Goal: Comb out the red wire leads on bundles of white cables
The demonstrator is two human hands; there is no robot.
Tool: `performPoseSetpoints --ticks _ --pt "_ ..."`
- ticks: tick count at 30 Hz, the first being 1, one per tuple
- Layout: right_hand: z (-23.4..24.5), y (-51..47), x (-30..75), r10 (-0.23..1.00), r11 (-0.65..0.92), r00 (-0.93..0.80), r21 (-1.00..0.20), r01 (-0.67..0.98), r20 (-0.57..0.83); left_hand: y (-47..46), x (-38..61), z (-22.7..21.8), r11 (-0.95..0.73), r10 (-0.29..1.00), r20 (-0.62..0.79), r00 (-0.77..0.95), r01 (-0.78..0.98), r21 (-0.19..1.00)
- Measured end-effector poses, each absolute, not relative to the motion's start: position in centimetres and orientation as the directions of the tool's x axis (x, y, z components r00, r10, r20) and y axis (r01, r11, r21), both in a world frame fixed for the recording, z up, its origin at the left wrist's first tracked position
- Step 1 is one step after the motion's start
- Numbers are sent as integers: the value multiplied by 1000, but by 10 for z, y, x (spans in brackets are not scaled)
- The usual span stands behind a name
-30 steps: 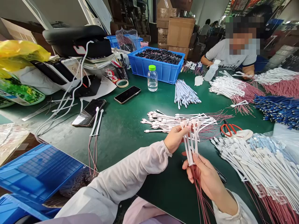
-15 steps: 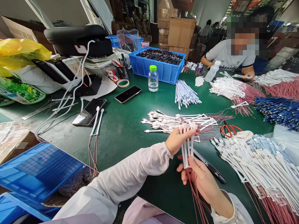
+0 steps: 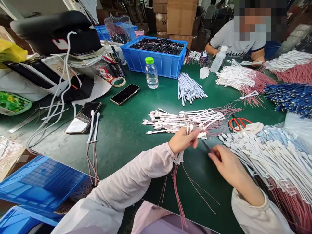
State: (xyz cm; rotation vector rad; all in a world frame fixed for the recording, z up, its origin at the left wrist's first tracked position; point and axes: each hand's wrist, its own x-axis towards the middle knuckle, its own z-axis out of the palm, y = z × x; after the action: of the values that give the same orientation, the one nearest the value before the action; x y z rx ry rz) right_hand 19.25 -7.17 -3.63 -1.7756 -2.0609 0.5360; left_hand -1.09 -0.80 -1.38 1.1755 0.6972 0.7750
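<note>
My left hand (image 3: 184,141) is closed around a small bunch of white cables (image 3: 179,158). Their white connector ends poke out above the fingers, and thin pink wires (image 3: 175,185) hang below. My right hand (image 3: 225,161), a little to the right, grips a slim dark utility knife (image 3: 206,146). Its tip points at the connector ends in my left hand, a short gap away; most of the handle is hidden in my fingers. Just behind my left hand lies a loose pile of white cables with pink wires (image 3: 165,122).
A large white cable bundle (image 3: 268,162) lies at right, near red-handled scissors (image 3: 237,123). Two separate cables (image 3: 91,130) lie left beside a phone (image 3: 84,118). Further back are a bottle (image 3: 151,74), a blue bin (image 3: 156,65) and a seated person (image 3: 240,35).
My right hand has let go of the cables and picked up the knife from the table. My left hand has tilted the bunch, so the wires now hang further left. The view has shifted.
</note>
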Motion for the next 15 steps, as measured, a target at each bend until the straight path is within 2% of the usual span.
performPoseSetpoints --ticks 2,3,5,6,10,15 --pt "-27 -72 189 1000 20 -23 -674 738 4 -7 -14 -12 97 819 -60 570 -35 995" --pt "-22 -73 187 999 -30 -5 -778 628 -43 -7 -15 -11 39 817 -49 575 30 999" --pt "-11 -77 182 988 -117 -53 -928 354 -145 -7 -17 -9 -73 816 -29 577 152 986" --pt "-6 -79 179 979 -156 -93 -961 229 -181 -7 -18 -8 -119 818 -20 575 203 972" --pt "3 -86 169 947 -288 -171 -956 -64 -274 -8 -19 -7 -249 831 27 555 330 911" --pt "3 -86 167 882 -459 -256 -846 -270 -396 -7 -20 -11 -386 809 136 572 341 857"
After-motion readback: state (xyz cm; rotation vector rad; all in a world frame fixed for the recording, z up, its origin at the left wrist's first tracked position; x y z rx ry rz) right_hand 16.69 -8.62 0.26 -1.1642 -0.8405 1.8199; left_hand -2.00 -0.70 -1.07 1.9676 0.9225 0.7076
